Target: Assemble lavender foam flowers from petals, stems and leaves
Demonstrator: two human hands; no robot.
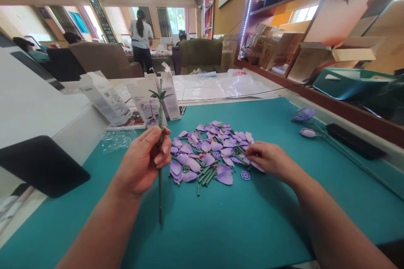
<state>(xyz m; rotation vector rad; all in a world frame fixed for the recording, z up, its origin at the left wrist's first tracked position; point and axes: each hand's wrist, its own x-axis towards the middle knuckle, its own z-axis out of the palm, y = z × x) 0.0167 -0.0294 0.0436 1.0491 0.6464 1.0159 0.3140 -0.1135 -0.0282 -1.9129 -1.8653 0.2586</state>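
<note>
My left hand [144, 160] is closed around a long green stem [160, 193], held upright; the stem has a small green leafy tip [160, 93] at its top. A pile of purple petals [208, 151], green rod pieces and small purple round connectors lies on the teal mat [240, 218] in front of me. My right hand [268, 159] rests at the pile's right edge, fingers curled and pinching among the petals; what they hold is too small to name.
Two finished purple flowers [303, 114] on stems lie at the right, beside a black bar [353, 141]. Paper boxes and leaflets [148, 98], an empty plastic bag [118, 138] and a black pad [41, 164] are at left. People stand and sit far back.
</note>
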